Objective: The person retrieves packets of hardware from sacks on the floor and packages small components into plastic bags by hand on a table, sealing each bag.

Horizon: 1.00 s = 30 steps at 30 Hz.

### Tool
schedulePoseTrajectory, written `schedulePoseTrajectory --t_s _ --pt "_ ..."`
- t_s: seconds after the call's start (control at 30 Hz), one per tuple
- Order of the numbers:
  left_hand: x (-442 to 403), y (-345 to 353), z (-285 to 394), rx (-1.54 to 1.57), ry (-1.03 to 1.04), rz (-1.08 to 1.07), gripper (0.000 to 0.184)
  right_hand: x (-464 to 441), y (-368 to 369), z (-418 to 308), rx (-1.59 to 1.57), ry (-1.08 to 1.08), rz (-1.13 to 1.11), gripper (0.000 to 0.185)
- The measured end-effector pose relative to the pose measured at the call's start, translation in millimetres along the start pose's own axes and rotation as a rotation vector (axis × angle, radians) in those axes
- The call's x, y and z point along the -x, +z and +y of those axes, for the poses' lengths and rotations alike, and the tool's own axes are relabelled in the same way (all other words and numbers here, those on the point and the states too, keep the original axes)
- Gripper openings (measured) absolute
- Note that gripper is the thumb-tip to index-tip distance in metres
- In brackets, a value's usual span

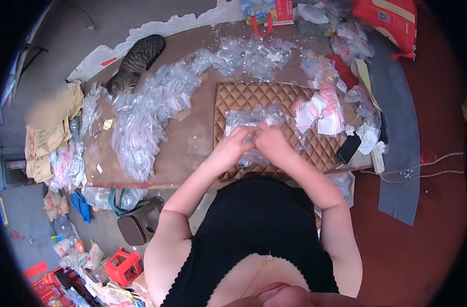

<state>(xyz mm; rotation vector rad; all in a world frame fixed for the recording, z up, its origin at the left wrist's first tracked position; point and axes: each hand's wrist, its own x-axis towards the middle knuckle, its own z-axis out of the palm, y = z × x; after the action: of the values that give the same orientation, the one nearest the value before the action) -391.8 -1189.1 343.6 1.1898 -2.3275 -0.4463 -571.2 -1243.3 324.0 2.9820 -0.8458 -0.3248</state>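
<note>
My left hand (234,149) and my right hand (273,144) meet above a pile of clear plastic bags (274,115) on a brown quilted mat (310,153). The fingers of both hands are bent and pressed together at their tips. What lies between them is too small to make out. Just right of the hands are white and pink-edged packets (329,115). A long heap of clear bags (144,123) stretches across the table at the left, and another cluster of small bags (254,56) lies beyond the mat.
A tabby cat (141,59) lies at the table's far left. A black phone (349,149) and a white power strip (377,158) are at the right edge. Paper sacks (49,143) stand left. A red stool (123,266) and a brown stool (136,225) are on the floor.
</note>
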Motion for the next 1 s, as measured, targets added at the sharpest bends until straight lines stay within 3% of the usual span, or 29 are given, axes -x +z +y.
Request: schedulePoseTrajectory --t_s 0.03,0.1,0.13,0.27,0.37,0.43,0.53,0.63,0.77,0.83,0.93,0.97,1.0 --pt "-0.6 -4.9 -1.1 0.013 0.001 -0.034 0.033 4.3 -0.2 5.7 0.005 -0.001 0.001 0.023" --pt "0.3 -13.0 -11.4 0.021 -0.005 -0.055 0.035 17.5 -12.2 24.7 -0.501 0.040 0.389 0.024" --pt "4.0 -14.1 -18.6 -0.023 0.009 -0.044 0.033 23.2 -22.6 27.4 -0.492 0.088 0.547 0.023" --pt "-0.3 -19.7 -33.0 -0.141 0.089 -0.004 0.029 35.1 -28.5 39.5 -0.270 0.085 0.528 0.019" --pt "-9.0 -41.4 -30.7 -0.201 0.085 -0.009 0.028 39.2 -22.0 35.5 -0.304 0.110 0.332 0.014" --pt "-6.2 -44.5 -28.1 -0.212 0.054 -0.023 0.026 46.0 -31.6 25.8 -0.460 0.117 0.510 0.011" --pt "0.5 -35.5 -30.2 -0.118 0.033 0.034 0.021 39.2 -5.5 15.8 -0.651 0.069 0.606 0.006" --pt "13.7 -4.5 -44.4 -0.061 0.001 -0.043 0.020 28.9 9.0 6.3 -0.819 0.159 0.550 0.008" --pt "22.7 21.6 -40.6 -0.010 -0.054 -0.080 0.022 22.6 8.3 7.0 -0.814 0.162 0.450 0.012" --pt "23.2 32.4 -40.4 -0.215 -0.095 -0.263 0.021 19.9 6.5 7.5 -0.812 0.117 0.471 0.012" --pt "14.7 14.8 -39.3 -0.182 -0.221 -0.384 0.024 20.7 9.3 11.7 -0.880 0.161 0.494 0.012" --pt "13.6 12.1 -40.3 -0.181 -0.217 -0.385 0.024 21.8 9.3 12.8 -0.879 0.166 0.494 0.012" --pt "12.7 10.3 -41.0 -0.065 -0.255 -0.246 0.028 23.5 9.7 13.7 -0.878 0.163 0.522 0.012"
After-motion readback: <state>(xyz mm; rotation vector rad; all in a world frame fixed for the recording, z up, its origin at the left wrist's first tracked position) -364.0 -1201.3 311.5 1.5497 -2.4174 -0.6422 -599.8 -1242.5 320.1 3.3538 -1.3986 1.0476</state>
